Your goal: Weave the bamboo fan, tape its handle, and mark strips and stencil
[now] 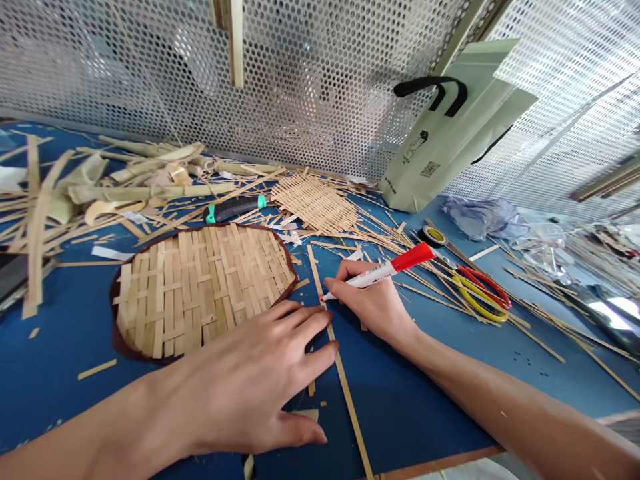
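My right hand [373,300] grips a red-and-white marker pen [380,272], its tip down on a thin bamboo strip [345,387] that lies lengthwise on the blue table. Beside it, my left hand [270,373] is spread flat, with fingertips resting on the strip just below the pen tip. A red mark shows where the tip touches. Left of the strip lies an oval woven bamboo panel [200,287] with a dark brown edge, partly covered by my left hand. Farther back sits a smaller, finer woven bamboo piece [315,203] with loose ends.
Scissors with red and yellow handles [480,293] and a roll of black tape [433,236] lie to the right. A green-and-black handled tool [235,209] lies behind the panel. Bamboo scraps [135,173] pile up at the back left. A pale green bag [440,133] leans against the perforated metal screen [300,87].
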Demonstrator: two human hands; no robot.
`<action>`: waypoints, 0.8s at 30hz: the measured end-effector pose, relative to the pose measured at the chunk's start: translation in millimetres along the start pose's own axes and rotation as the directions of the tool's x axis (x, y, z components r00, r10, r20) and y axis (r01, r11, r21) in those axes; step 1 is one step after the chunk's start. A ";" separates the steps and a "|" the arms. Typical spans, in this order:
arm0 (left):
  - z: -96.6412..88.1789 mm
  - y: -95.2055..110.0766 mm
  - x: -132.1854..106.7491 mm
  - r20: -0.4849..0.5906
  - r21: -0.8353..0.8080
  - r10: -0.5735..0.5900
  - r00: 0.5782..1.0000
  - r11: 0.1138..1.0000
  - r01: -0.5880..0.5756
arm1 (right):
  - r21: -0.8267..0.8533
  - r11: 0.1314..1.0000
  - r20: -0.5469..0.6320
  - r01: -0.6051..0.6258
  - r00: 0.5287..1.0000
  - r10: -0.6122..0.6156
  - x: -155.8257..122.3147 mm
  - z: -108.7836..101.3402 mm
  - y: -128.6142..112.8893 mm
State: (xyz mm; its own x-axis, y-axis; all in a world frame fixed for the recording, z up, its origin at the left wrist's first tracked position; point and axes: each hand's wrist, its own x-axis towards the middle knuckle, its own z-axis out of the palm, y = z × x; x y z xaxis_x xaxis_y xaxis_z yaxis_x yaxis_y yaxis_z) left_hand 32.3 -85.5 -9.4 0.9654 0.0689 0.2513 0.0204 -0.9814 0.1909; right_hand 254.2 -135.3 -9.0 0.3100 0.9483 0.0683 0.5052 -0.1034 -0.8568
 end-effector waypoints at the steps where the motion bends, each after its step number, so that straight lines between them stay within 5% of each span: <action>1: 0.3 -0.4 -0.1 -0.003 -0.001 0.002 1.000 1.000 -0.002 | 0.003 1.000 0.002 -0.001 1.000 0.001 0.2 0.0 0.8; 13: -1.1 0.6 -1.9 0.020 -0.013 -0.009 1.000 1.000 0.009 | 0.042 0.999 -0.047 0.006 0.999 -0.004 1.1 -0.7 -4.1; 24: -0.3 0.9 -2.1 -0.080 0.070 0.022 0.997 0.997 -0.016 | 0.010 1.000 -0.045 0.021 0.999 -0.021 4.2 -0.6 4.8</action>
State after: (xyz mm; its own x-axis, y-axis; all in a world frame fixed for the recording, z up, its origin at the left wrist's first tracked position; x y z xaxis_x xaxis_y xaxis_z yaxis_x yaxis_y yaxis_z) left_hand 30.2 -86.4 -9.5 0.9417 0.0618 0.3308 0.0229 -0.9925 0.1204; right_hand 258.5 -132.0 -12.6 0.3355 0.9357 0.1091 0.5035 -0.0802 -0.8603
